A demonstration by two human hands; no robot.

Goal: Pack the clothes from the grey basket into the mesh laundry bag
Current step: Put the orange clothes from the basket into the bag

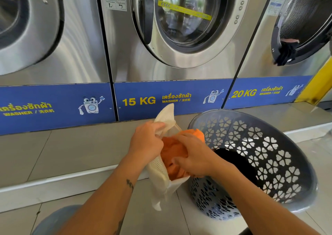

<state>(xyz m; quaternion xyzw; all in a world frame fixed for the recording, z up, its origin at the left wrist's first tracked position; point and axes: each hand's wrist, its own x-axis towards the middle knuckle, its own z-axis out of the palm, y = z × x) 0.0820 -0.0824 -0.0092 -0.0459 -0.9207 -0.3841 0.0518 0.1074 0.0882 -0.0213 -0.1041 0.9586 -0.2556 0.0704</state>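
Observation:
A cream mesh laundry bag (161, 173) hangs in front of me, left of the grey basket (280, 164). My left hand (146, 141) grips the bag's upper edge and holds its mouth apart. My right hand (192, 155) is closed on an orange garment (173, 152) that sits partly inside the bag's mouth, with a fold of it sticking out above my fingers. The basket is tilted toward me, its wall pierced with heart-shaped holes. A black garment (235, 161) lies inside it, partly hidden by my right forearm.
Steel front-loading washers line the wall behind a raised tiled step (71, 155). The right washer's door (303, 19) is open, with dark and pink cloth (287, 49) hanging from the drum. A yellow post (318, 84) stands at far right. My knee (53, 220) is at the lower left.

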